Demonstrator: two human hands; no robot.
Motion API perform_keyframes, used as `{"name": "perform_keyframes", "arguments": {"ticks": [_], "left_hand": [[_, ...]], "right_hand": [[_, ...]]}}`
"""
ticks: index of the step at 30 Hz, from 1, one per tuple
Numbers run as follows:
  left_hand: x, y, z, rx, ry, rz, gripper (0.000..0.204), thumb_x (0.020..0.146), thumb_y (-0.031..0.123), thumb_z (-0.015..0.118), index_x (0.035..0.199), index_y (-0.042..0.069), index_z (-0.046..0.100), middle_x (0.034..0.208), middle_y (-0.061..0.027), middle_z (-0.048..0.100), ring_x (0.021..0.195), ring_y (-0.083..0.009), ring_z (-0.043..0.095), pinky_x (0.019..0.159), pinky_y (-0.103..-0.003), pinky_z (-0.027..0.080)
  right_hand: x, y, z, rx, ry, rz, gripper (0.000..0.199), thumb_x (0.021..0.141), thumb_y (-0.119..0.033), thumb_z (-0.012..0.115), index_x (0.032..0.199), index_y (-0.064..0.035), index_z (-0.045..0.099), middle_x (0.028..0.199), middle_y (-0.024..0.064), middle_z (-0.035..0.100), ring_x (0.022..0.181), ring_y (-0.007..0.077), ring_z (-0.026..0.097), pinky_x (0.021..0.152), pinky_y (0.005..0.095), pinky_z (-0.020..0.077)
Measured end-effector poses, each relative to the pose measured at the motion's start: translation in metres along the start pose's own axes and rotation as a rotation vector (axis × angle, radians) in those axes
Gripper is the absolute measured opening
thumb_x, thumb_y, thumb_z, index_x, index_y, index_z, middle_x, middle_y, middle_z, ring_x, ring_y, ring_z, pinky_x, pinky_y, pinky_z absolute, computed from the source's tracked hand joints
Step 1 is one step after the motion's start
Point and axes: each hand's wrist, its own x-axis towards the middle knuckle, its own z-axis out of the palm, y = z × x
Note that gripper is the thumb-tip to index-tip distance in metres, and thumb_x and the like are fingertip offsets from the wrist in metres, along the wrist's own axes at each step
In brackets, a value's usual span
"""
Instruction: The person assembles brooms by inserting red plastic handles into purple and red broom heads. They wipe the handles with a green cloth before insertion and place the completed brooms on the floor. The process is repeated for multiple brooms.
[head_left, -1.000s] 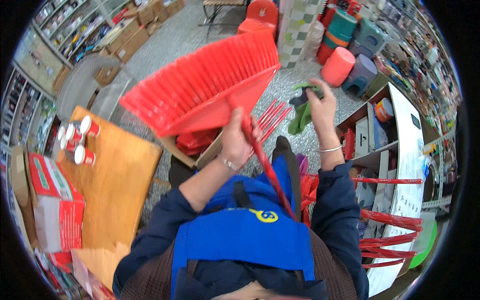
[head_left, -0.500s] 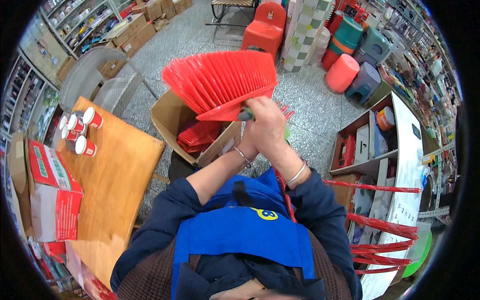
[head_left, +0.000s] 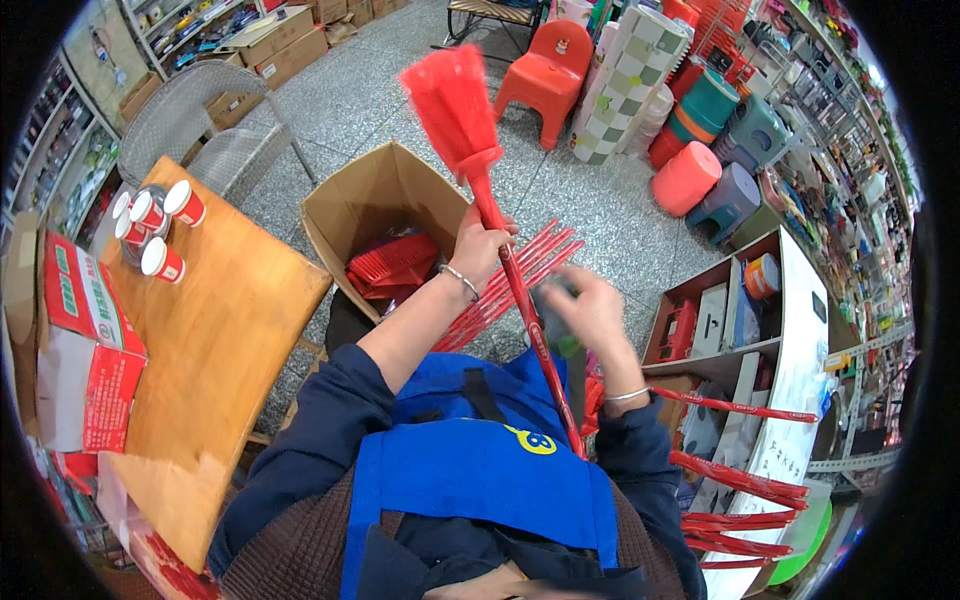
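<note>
My left hand point(head_left: 480, 245) is closed round the red pole of a broom, just below the head. The red broom point(head_left: 455, 110) slants across me, bristles up and away, its handle running down to my blue apron. To the right of the pole is my right hand point(head_left: 592, 312), smeared by motion, with fingers bent by a dark grey and green thing point(head_left: 556, 312) I cannot make out. Behind the broom, several red poles point(head_left: 535, 262) lie slanted side by side. An open cardboard box point(head_left: 335, 205) stands ahead, with red broom heads point(head_left: 395, 265) inside.
On the left a wooden table point(head_left: 225, 340) bears paper cups point(head_left: 163, 260) and a red-and-white carton point(head_left: 90, 340). At right, more red poles point(head_left: 745, 487) jut onto a white-topped cabinet point(head_left: 790, 370). A red chair point(head_left: 548, 75) and stools point(head_left: 688, 178) stand farther off.
The broom has turned from lying sideways to pointing away, its narrow side showing. My hands have separated: the left stays on the pole, the right has moved down and rightward.
</note>
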Motion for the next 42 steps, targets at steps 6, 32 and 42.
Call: {"name": "perform_keyframes", "arguments": {"ticks": [6,32,42], "left_hand": [[-0.004,0.011,0.017,0.173,0.054,0.162,0.064,0.073,-0.015,0.058,0.130,0.002,0.033,0.098,-0.0099,0.057,0.087,-0.0198,0.062,0.077,-0.033,0.053],[-0.045,0.017,0.043,-0.350,-0.145,-0.102,0.018,0.090,0.017,0.058,0.080,0.012,0.045,0.056,0.0036,0.038,0.045,-0.0070,0.036,0.041,-0.023,0.033],[-0.065,0.022,0.053,-0.268,-0.123,-0.074,0.009,0.087,0.005,0.048,0.080,0.010,0.052,0.062,0.0017,0.049,0.046,-0.0068,0.044,0.040,-0.022,0.033]], "right_hand": [[-0.006,0.018,0.059,-0.169,0.063,-0.023,0.038,0.066,-0.032,0.075,0.098,-0.0115,0.066,0.080,0.0120,0.065,0.072,0.0284,0.064,0.065,0.0396,0.0501],[0.067,-0.038,-0.042,0.608,0.611,-0.138,0.029,0.077,-0.017,0.072,0.099,-0.0027,0.059,0.085,0.0038,0.060,0.078,0.0116,0.056,0.071,0.0276,0.0470],[0.076,-0.057,0.014,0.260,0.457,-0.779,0.032,0.062,-0.007,0.076,0.092,-0.0050,0.064,0.096,0.0090,0.061,0.089,0.0270,0.060,0.076,0.0352,0.0491]]}}
